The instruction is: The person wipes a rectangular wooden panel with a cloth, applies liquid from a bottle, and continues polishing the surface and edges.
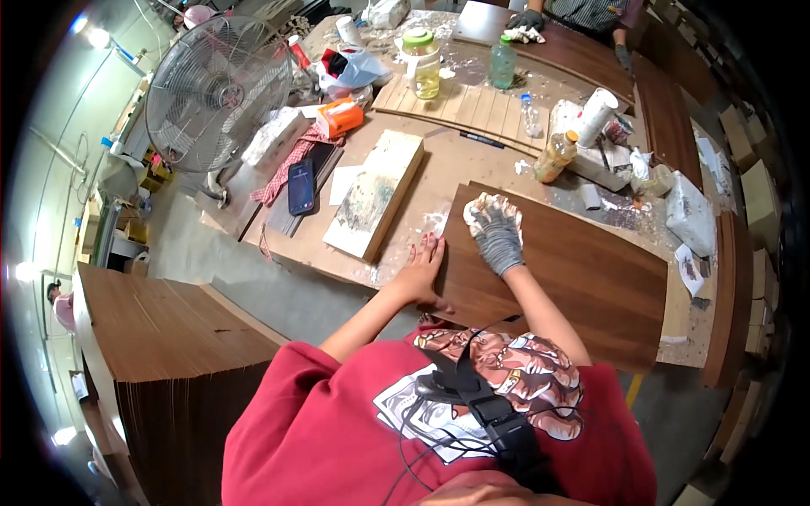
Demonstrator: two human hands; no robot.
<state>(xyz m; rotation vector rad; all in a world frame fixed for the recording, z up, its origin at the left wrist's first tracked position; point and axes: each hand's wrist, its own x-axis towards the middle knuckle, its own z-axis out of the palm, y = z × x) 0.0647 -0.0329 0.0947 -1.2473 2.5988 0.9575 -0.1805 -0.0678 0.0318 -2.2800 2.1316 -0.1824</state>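
A dark brown wood-grain board (582, 287) lies flat at the near side of the workbench, close against my body. My right hand (496, 240), in a grey glove, presses a crumpled, stained white rag (493, 207) onto the board's far left part. At the board's left edge rests my bare left hand (424, 276), its fingers spread and pointing away from me. It grips nothing that I can see. Beyond it to the left is a thick pale wooden block (377, 194) with dark smears on top.
A phone (301, 188), an orange packet (340, 117) and a large fan (221, 88) are at the left. Bottles, including an orange-capped one (554, 158), stand farther back. Stacked brown boards (169, 329) rise at my left. Across the bench, another person's gloved hand (527, 21) holds a rag.
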